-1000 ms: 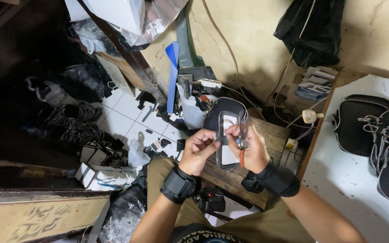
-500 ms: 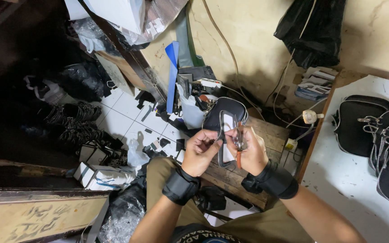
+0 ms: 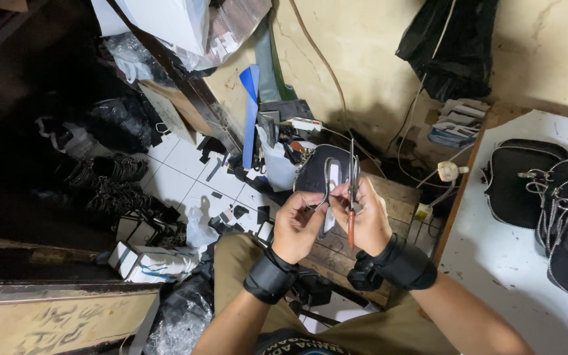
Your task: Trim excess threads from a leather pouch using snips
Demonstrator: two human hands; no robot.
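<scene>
Head view, left hand (image 3: pixel 297 220) pinching black pouch (image 3: pixel 320 172), right hand (image 3: pixel 366 220) gripping orange-handled tool (image 3: pixel 351 197) — white boxes (image 3: pixel 142 260) on floor

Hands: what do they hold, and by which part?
Left hand grips the dark pouch at its zipper edge; right hand holds scissors by the orange handles.

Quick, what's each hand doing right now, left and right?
Left hand: closed, pinching the zipper edge of the dark pouch.
Right hand: closed around a thin tool with an orange handle, held upright.
</scene>
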